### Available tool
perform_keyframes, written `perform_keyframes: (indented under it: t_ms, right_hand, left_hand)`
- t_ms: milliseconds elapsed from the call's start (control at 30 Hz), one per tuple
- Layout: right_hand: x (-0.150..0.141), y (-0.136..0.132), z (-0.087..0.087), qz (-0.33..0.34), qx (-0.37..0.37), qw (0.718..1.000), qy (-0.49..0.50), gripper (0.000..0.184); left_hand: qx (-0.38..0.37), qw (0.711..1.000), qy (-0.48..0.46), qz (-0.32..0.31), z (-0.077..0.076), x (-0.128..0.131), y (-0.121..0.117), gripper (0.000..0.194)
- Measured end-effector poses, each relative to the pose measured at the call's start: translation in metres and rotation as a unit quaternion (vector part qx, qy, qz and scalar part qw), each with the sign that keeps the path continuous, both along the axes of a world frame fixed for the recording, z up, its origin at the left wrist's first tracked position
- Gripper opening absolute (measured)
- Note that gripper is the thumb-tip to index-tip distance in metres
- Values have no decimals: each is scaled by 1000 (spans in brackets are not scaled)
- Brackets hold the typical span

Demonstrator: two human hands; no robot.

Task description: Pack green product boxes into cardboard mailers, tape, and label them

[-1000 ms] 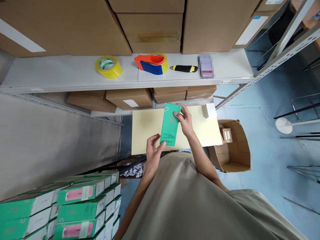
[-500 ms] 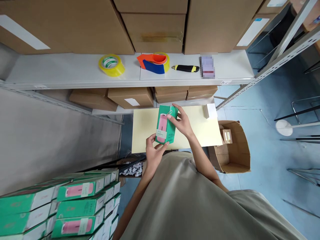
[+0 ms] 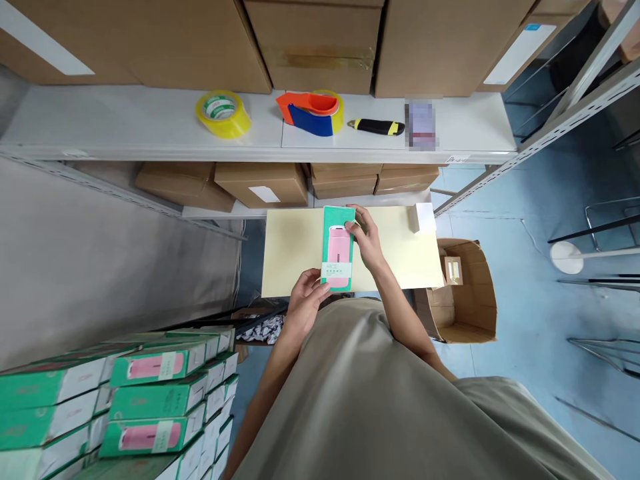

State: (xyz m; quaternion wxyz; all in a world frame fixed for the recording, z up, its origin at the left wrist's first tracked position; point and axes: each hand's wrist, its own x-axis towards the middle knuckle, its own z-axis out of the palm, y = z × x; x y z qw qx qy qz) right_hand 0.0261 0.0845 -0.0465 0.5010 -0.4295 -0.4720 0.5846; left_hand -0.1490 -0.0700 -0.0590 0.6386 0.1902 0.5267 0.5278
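Note:
Between my two hands is a green product box (image 3: 339, 248) with a pink bottle-shaped device pictured on its front face, which is turned up toward me. My left hand (image 3: 306, 303) grips its lower left corner, thumb on the front. At the upper right edge, my right hand (image 3: 367, 239) holds it with the thumb on the front and fingers behind. The box is held over a pale yellow board (image 3: 293, 250). A small white box (image 3: 423, 218) stands at the board's right end.
On the grey shelf (image 3: 150, 127) lie a yellow tape roll (image 3: 223, 115), a tape dispenser (image 3: 313, 113) and a utility knife (image 3: 377, 127). Stacked green boxes (image 3: 150, 400) stand at lower left. An open carton (image 3: 467, 293) sits right, cardboard boxes (image 3: 320, 47) above.
The green box has turned so its front faces me squarely, and its side panel no longer shows. Both hands still hold it. The view has shifted slightly.

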Motion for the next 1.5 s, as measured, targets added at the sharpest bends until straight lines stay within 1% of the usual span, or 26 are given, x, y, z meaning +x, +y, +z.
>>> perform_keyframes:
  t_ms: [100,167,200,267,300,333,367,400,500,567,600,667,800,867,967,1100,1167,1233,1300,1400,1500]
  right_hand:
    - [-5,1,-4,12,0,1000,-7,64]
    - [-10,2,-8,-3,-10,1000,-8,75]
    - [-12,1,-11,-15,-20,1000,-9,82]
    - [-15,1,-15,-39,-45,998,-11,90]
    - [-16,1,-17,-49,-58,997,-9,91]
    - [-15,1,-18,-56,-71,996,-4,88]
    - [-15,1,-19,-60,-83,995,3,84]
    - [-13,2,-20,-62,-94,994,14,80]
    - [-10,4,-21,-55,-110,991,53,69]
    - [-9,5,-21,-51,-110,989,85,65]
    - [-10,5,-21,-48,-113,987,101,63]
    - [-13,3,-23,-35,-126,983,130,63]
    - [-20,-2,-28,-2,-162,976,144,66]
    - [-20,-5,-30,-11,-180,972,150,64]
    - [-17,-4,-29,-37,-176,971,160,60]
    - [-8,1,-29,-80,-112,978,155,56]
    - [-4,3,-29,-83,-82,983,141,55]
    - [-1,3,-27,-70,-68,988,123,55]
    - [1,1,-22,-54,-65,992,93,56]
    - [3,-3,-10,-34,-33,999,24,53]
    - [4,-6,2,-14,19,999,-25,48]
  left_hand:
    - [13,999,44,24,-2,4,3,63]
    - [37,991,119,45,-2,9,4,62]
    - [55,982,173,54,0,12,3,60]
    - [96,954,279,53,4,17,1,56]
    - [113,942,312,45,5,18,0,55]
    - [124,937,323,35,7,19,-1,55]
    - [127,941,313,28,8,19,-2,55]
    - [122,950,286,27,8,18,-3,56]
    - [79,981,176,27,5,13,-3,59]
    - [57,990,132,14,4,12,-2,63]
    - [55,990,127,12,5,13,-3,64]
    - [65,985,158,19,9,19,-4,64]
    - [95,957,274,18,21,32,-7,68]
    - [101,954,282,9,23,33,-7,68]
    - [91,972,218,7,21,28,-4,62]
    - [43,995,80,47,12,19,-1,52]
    - [7,998,-15,62,7,16,0,48]
    - [-31,993,-98,57,1,15,-1,46]
    - [-62,986,-154,33,-6,16,-3,50]
    - [-85,974,-210,-9,-17,18,-6,64]
    - [-93,968,-235,-13,-27,20,-7,76]
